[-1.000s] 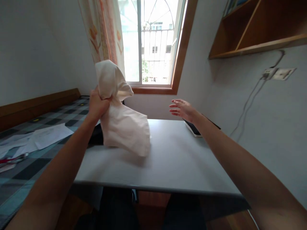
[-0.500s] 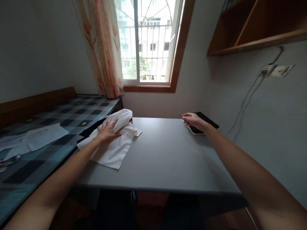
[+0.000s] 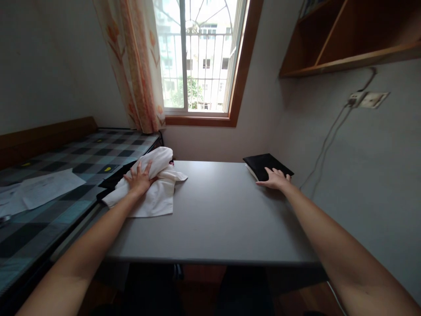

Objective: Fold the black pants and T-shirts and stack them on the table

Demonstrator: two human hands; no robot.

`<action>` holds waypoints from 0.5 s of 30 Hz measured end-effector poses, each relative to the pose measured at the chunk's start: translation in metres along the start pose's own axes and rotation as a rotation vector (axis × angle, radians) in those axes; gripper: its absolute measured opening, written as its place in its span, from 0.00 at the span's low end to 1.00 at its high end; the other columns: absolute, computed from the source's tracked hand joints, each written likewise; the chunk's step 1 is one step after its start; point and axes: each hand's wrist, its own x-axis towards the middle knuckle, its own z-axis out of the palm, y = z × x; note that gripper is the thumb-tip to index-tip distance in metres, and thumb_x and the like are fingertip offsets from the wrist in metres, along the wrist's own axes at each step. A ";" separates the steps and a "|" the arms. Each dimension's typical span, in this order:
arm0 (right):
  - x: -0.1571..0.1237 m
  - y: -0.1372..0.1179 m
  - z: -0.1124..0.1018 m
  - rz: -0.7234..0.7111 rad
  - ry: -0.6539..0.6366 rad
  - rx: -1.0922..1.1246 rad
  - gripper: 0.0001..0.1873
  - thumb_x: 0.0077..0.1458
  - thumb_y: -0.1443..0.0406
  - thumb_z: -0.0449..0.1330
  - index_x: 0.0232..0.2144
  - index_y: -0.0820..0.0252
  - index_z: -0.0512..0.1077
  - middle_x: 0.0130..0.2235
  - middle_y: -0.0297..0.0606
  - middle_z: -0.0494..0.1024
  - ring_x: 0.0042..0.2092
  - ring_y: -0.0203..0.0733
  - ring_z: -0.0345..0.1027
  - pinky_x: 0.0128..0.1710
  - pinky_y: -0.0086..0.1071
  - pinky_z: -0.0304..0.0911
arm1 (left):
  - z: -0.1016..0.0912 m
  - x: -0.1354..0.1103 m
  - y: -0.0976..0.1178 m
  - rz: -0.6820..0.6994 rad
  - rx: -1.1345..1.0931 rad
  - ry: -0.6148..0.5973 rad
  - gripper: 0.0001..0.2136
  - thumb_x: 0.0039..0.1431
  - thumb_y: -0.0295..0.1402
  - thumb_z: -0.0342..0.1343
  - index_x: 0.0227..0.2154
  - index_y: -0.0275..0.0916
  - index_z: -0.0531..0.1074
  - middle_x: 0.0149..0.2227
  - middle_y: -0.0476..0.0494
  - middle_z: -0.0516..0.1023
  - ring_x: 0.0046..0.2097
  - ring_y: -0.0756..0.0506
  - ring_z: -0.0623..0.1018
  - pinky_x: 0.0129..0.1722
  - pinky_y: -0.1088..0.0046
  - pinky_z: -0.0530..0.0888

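A crumpled white cloth [image 3: 161, 193] lies at the left end of the grey table [image 3: 210, 219], bunched up at its far side. On top of it rests my left hand [image 3: 140, 179], open, fingers spread. A dark item [image 3: 113, 180], partly covered, shows beneath and behind the cloth. Toward the far right of the table is a black-covered book [image 3: 268, 161] with pale page edges. My right hand [image 3: 276, 179] touches its near edge, fingers spread over the cover and thumb stretched out to the left; the fingers do not wrap round it.
Left of the table stands a bed with a checked cover [image 3: 118, 151], with loose papers [image 3: 49, 188] on it. Ahead is a barred window [image 3: 200, 66] with a curtain [image 3: 134, 66]. A wooden shelf [image 3: 348, 59] and a socket with cables [image 3: 370, 99] are on the right wall.
My right hand has moved from the book's left corner to its near edge, with its fingers now spread. The cloth's near corner has pulled back under my left hand. The view has shifted slightly.
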 end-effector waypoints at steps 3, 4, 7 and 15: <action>-0.003 -0.001 0.006 0.006 0.045 0.010 0.31 0.56 0.60 0.57 0.62 0.53 0.64 0.65 0.50 0.61 0.66 0.59 0.51 0.62 0.61 0.43 | 0.002 -0.001 0.000 -0.031 0.112 -0.021 0.37 0.60 0.54 0.50 0.69 0.51 0.47 0.70 0.35 0.44 0.66 0.20 0.48 0.58 0.29 0.47; -0.003 -0.003 0.005 0.017 0.058 0.039 0.26 0.57 0.64 0.54 0.59 0.53 0.68 0.63 0.50 0.65 0.64 0.57 0.56 0.62 0.60 0.43 | 0.002 -0.002 0.001 -0.035 0.144 -0.029 0.37 0.60 0.54 0.49 0.69 0.52 0.46 0.70 0.35 0.44 0.66 0.22 0.49 0.58 0.30 0.47; 0.000 -0.012 -0.003 0.025 0.154 0.235 0.21 0.57 0.69 0.51 0.49 0.58 0.76 0.51 0.52 0.77 0.56 0.56 0.67 0.61 0.58 0.45 | 0.000 -0.005 0.005 -0.030 0.199 -0.041 0.36 0.62 0.55 0.45 0.69 0.51 0.43 0.70 0.35 0.44 0.66 0.23 0.50 0.58 0.31 0.48; -0.001 -0.086 -0.074 -0.308 0.405 1.275 0.14 0.56 0.54 0.58 0.36 0.57 0.73 0.36 0.37 0.78 0.43 0.45 0.72 0.44 0.37 0.67 | 0.000 -0.009 0.006 -0.012 0.239 -0.035 0.36 0.64 0.53 0.44 0.70 0.49 0.41 0.70 0.34 0.45 0.67 0.25 0.50 0.60 0.33 0.48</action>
